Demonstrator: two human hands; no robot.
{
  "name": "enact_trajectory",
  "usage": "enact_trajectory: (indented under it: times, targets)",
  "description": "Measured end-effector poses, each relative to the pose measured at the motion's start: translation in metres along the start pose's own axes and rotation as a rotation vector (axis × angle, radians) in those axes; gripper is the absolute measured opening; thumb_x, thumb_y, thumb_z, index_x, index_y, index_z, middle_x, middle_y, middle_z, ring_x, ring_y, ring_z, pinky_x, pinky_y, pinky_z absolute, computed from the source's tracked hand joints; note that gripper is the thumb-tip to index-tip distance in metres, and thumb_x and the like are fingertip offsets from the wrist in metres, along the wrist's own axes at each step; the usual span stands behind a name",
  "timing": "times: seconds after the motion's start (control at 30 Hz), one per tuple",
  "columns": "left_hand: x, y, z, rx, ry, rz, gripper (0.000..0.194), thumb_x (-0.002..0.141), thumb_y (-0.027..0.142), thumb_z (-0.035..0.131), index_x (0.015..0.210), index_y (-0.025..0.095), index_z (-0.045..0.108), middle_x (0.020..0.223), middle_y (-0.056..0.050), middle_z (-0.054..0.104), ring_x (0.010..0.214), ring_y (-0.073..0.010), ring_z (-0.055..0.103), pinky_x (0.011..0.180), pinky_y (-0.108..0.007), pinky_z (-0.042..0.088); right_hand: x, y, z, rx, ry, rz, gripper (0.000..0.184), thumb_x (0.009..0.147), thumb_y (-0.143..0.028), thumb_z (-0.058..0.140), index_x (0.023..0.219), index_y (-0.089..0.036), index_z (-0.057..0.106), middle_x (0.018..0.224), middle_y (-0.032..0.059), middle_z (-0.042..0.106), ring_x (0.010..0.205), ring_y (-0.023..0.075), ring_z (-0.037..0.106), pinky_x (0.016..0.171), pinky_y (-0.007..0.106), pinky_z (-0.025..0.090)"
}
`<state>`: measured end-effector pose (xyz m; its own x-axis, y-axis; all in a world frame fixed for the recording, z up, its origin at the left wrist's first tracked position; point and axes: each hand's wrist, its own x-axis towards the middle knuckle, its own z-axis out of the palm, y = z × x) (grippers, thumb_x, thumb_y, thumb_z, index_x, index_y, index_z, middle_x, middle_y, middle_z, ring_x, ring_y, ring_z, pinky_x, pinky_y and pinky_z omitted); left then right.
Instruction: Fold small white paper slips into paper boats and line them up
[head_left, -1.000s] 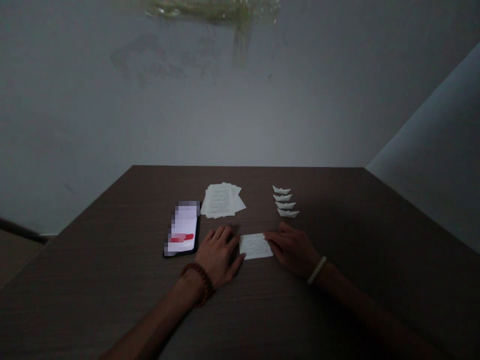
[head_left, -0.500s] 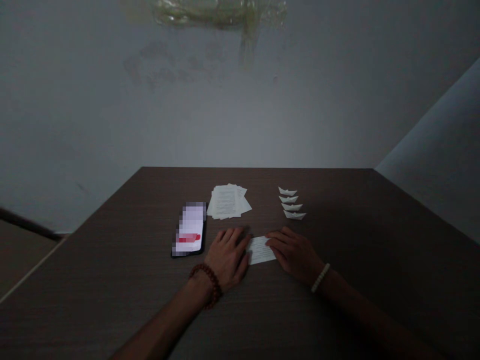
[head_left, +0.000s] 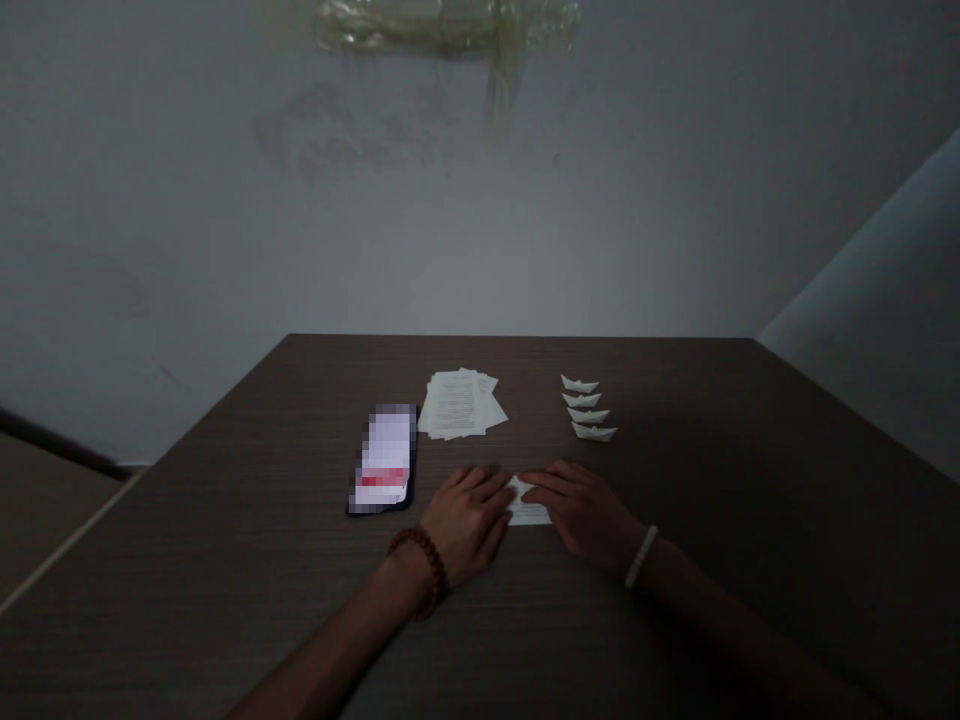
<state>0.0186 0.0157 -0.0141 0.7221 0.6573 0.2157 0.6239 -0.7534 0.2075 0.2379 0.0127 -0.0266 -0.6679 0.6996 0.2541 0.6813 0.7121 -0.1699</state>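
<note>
A small printed sheet of paper [head_left: 529, 514] lies on the dark wooden table [head_left: 510, 640], showing between my two hands. My left hand [head_left: 466, 518] rests flat with fingers stretched out, their tips over the sheet's left edge. From the other side, my right hand [head_left: 589, 512] lays its extended fingers across the upper right of the sheet. Both hands press on the paper rather than grip it, and they cover its sides. Whether the sheet is folded underneath I cannot tell.
A loose pile of printed sheets [head_left: 456, 405] lies beyond my left hand. Beside it, to the left, is a phone [head_left: 384, 455] with a lit, blurred screen. Several small white paper boats [head_left: 589, 416] form a column beyond my right hand. A wall [head_left: 495, 230] stands behind the table.
My right hand's fingers have slid left over the sheet, closer to my left hand. Less of the paper shows between them. The view has shifted slightly.
</note>
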Motion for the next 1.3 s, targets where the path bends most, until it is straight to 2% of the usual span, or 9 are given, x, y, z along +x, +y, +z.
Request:
enact_trajectory:
  times: [0.2,0.4,0.57,0.8,1.0,1.13,1.3]
  targets:
    - [0.001,0.001,-0.002,0.008,-0.02,0.001,0.028,0.09,0.021,0.044,0.116,0.019,0.057,0.127,-0.007,0.057,0.112,-0.0278,0.047,0.09,-0.044,0.039,0.005,-0.004,-0.008,-0.008,-0.085,0.021,0.036,0.078,-0.001,0.047,0.106,-0.02,0.059,0.127,0.0065,0.057,0.097,0.0213,0.05,0.084,0.037,0.04]
    - [0.001,0.003,-0.005,0.026,-0.011,-0.019,0.028,0.088,0.021,0.046,0.113,0.018,0.057,0.125,-0.006,0.059,0.109,-0.0282,0.047,0.089,-0.044,0.04,0.007,-0.008,-0.012,-0.06,-0.106,0.03,0.035,0.079,-0.002,0.049,0.107,-0.019,0.059,0.125,0.0063,0.058,0.098,0.0208,0.05,0.082,0.036,0.039]
    - [-0.002,0.0,-0.004,0.041,-0.004,-0.083,0.025,0.088,0.027,0.048,0.108,0.018,0.059,0.116,-0.005,0.064,0.103,-0.0288,0.048,0.085,-0.045,0.041,0.001,-0.007,-0.011,-0.09,-0.068,0.085,0.026,0.084,-0.007,0.05,0.104,-0.019,0.061,0.12,0.0039,0.061,0.094,0.0207,0.051,0.079,0.034,0.041]
    - [-0.001,0.0,-0.009,0.082,0.001,-0.094,0.025,0.087,0.029,0.05,0.105,0.016,0.061,0.103,-0.008,0.068,0.098,-0.0291,0.05,0.081,-0.044,0.042,-0.013,-0.01,-0.005,-0.107,0.069,0.201,0.019,0.088,-0.015,0.053,0.105,-0.016,0.061,0.105,0.0064,0.066,0.092,0.0223,0.053,0.081,0.034,0.044]
    - [-0.003,0.0,-0.01,0.083,-0.006,-0.094,0.02,0.088,0.03,0.049,0.097,0.018,0.062,0.11,-0.005,0.067,0.095,-0.0281,0.051,0.079,-0.044,0.042,-0.016,-0.012,-0.004,-0.113,0.129,0.284,0.018,0.087,-0.019,0.055,0.104,-0.015,0.061,0.095,0.0065,0.068,0.089,0.0225,0.054,0.079,0.033,0.046]
    - [-0.003,-0.002,-0.008,0.087,0.008,-0.106,0.022,0.087,0.031,0.05,0.1,0.018,0.062,0.109,-0.006,0.067,0.098,-0.0295,0.05,0.08,-0.045,0.043,-0.016,-0.012,-0.002,-0.125,0.152,0.288,0.017,0.087,-0.019,0.055,0.102,-0.015,0.061,0.094,0.0063,0.068,0.089,0.0228,0.054,0.078,0.034,0.046]
    - [-0.003,-0.002,-0.008,0.09,0.008,-0.11,0.025,0.086,0.032,0.051,0.101,0.017,0.062,0.108,-0.007,0.067,0.1,-0.0298,0.049,0.08,-0.044,0.044,-0.014,-0.012,-0.004,-0.142,0.119,0.288,0.017,0.088,-0.018,0.053,0.102,-0.015,0.061,0.095,0.0072,0.067,0.091,0.0231,0.053,0.079,0.033,0.044]
